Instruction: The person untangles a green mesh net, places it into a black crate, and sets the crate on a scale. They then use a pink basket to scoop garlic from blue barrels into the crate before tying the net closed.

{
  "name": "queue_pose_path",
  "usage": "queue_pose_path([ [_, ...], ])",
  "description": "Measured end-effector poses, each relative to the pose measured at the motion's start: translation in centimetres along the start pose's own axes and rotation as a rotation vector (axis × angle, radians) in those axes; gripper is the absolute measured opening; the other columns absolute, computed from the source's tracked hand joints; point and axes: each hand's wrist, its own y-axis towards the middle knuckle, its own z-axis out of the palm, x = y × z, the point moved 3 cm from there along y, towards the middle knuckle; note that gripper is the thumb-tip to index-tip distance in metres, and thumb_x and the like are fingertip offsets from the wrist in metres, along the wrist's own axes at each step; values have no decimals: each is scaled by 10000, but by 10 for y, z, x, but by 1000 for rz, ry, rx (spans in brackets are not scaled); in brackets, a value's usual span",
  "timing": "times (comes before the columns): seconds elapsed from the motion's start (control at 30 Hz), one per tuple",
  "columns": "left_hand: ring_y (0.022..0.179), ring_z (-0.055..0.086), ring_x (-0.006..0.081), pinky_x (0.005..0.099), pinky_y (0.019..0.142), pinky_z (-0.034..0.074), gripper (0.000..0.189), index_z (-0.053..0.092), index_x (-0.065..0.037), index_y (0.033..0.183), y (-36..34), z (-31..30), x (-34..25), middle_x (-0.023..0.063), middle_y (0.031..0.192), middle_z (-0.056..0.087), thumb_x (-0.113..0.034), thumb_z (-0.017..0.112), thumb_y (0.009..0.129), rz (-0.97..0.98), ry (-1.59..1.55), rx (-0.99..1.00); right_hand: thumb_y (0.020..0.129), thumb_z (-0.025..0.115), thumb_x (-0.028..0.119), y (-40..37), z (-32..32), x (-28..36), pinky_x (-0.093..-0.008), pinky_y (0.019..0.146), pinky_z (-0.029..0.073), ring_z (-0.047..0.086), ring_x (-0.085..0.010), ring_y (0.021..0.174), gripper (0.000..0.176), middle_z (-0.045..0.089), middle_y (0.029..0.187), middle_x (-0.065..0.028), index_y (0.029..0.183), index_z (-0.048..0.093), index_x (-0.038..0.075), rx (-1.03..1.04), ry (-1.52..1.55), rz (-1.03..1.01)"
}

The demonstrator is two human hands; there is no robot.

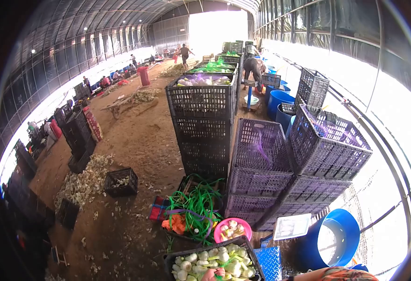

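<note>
At the bottom edge, my left hand (209,275) is partly visible over a black crate (170,258) of white bulbs with green stems (213,253). Its fingers are closed on green netting (220,277). Only the forearm of my right arm (306,277), with a patterned orange sleeve (341,274), shows at the lower right; that hand is out of frame. Behind the crate is a pink basin (247,229) with a few bulbs. Tangled green net bags (191,201) and orange netting (179,224) lie in another container.
Tall black crate stacks (201,126) rise ahead, with more crates (261,178) to the right. A blue barrel (350,234), a blue metal plate (268,262) and a white tray (292,226) stand lower right. Peelings (86,180) cover floor at left. A person (253,70) bends over farther back.
</note>
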Motion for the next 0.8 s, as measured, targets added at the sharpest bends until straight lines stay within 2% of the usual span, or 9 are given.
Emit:
queue_pose_path([
  [0.07, 921, 535, 213, 365, 861, 429, 570, 423, -62, 1321, -13, 20, -26, 61, 1018, 558, -443, 538, 913, 209, 267, -31, 857, 615, 310, -21, -20, -2, -413, 625, 486, 627, -342, 755, 436, 636, 846, -166, 1230, 525, 102, -54, 7, -46],
  [0.13, 914, 540, 188, 335, 828, 440, 602, 376, -9, 1344, -29, 28, -61, 83, 1031, 564, -412, 527, 924, 345, 684, -39, 880, 611, 341, -31, -44, -30, -327, 499, 437, 579, -257, 558, 340, 600, 701, -121, 1077, 642, 66, -348, 506, 183],
  [0.2, 910, 542, 176, 338, 809, 457, 494, 456, 8, 1260, -55, 45, -101, 104, 1025, 568, -370, 509, 945, 189, 548, 59, 874, 649, 285, -34, -59, -66, -257, 404, 335, 451, -173, 417, 284, 504, 574, -84, 993, 682, 29, -287, 1113, 409],
  [0.23, 901, 544, 185, 347, 793, 458, 418, 488, 13, 1204, -19, 15, -59, 115, 1021, 567, -318, 509, 949, 21, 240, 254, 862, 644, 204, -34, -73, -65, -294, 581, 457, 558, -161, 652, 603, 611, 851, -104, 1372, 344, 85, -332, 1225, 478],
  [0.3, 884, 547, 203, 365, 762, 461, 278, 552, 24, 1092, 47, -43, 19, 137, 1013, 566, -215, 508, 957, -471, -345, 466, 918, 570, 220, -17, -83, -70, -260, 515, 411, 506, -113, 627, 478, 572, 832, -57, 1340, 394, 81, -405, 1391, 306],
  [0.33, 445, 450, 69, 239, 426, 362, 425, 649, -25, 1011, 38, -5, -12, -52, 529, 459, -428, 555, 910, -691, -234, 466, 969, 451, 186, -3, -86, -76, -224, 517, 364, 435, -96, 587, 338, 454, 731, 15, 1295, 464, 97, -455, 1500, 446],
  [0.37, 483, 341, 29, 213, 431, 291, 516, 594, -50, 964, 29, 0, -30, -54, 603, 449, -550, 475, 914, -461, 92, 502, 967, 468, 221, 14, -82, -98, -224, 489, 336, 425, -92, 582, 309, 447, 715, 24, 1240, 524, 87, -486, 1455, 417],
  [0.47, 505, 400, 46, 189, 461, 336, 464, 601, -60, 950, 35, -4, -18, -63, 658, 499, -506, 478, 928, -408, 80, 421, 972, 446, 215, 59, -82, -94, -246, 437, 283, 361, -99, 488, 210, 417, 630, 28, 1046, 579, 69, -538, 1617, 391],
  [0.8, 538, 350, 6, 148, 476, 300, 653, 563, -16, 1170, 11, 11, -41, 83, 1124, 648, -598, 414, 913, -376, -238, 427, 993, 395, 303, 137, -31, -96, -238, 369, 226, 321, -87, 411, 324, 421, 620, -4, 1048, 540, 19, -552, 1310, 432],
])
